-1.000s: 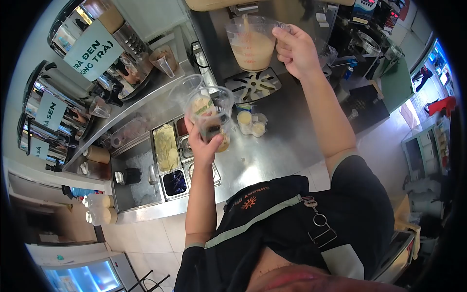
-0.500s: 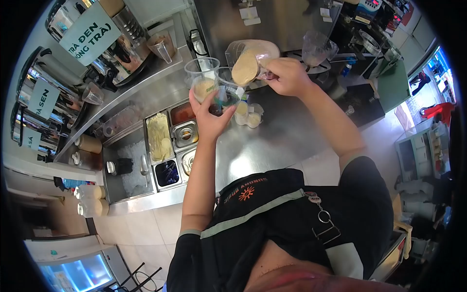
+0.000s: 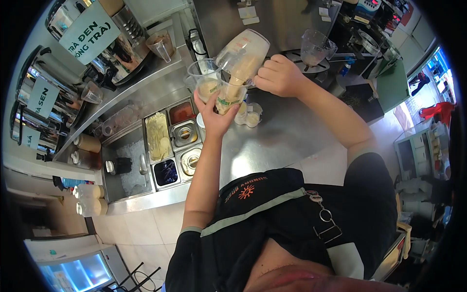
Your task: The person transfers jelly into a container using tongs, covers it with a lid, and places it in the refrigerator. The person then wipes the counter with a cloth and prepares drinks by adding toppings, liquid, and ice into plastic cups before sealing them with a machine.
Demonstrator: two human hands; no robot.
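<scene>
Two clear plastic cups are gripped side by side in my left hand (image 3: 215, 114), and both hold beige liquid. The left cup (image 3: 204, 80) is upright. Over the right cup (image 3: 229, 97) a clear measuring jug (image 3: 245, 51) is tipped steeply, its beige contents running down into that cup. The jug's handle is in my closed right hand (image 3: 279, 76). Just below the cups, small lidded containers (image 3: 249, 115) stand on the steel counter (image 3: 277, 138).
Topping pans (image 3: 185, 135) and an ice bin (image 3: 131, 177) are set into the counter at left. Steel dispensers (image 3: 104, 48) with paper labels line the upper left. Another clear jug (image 3: 314, 48) stands at the back right.
The jug was lifted upright at the back; it came down to the cups and is now tipped much further. The right cup has filled with beige liquid.
</scene>
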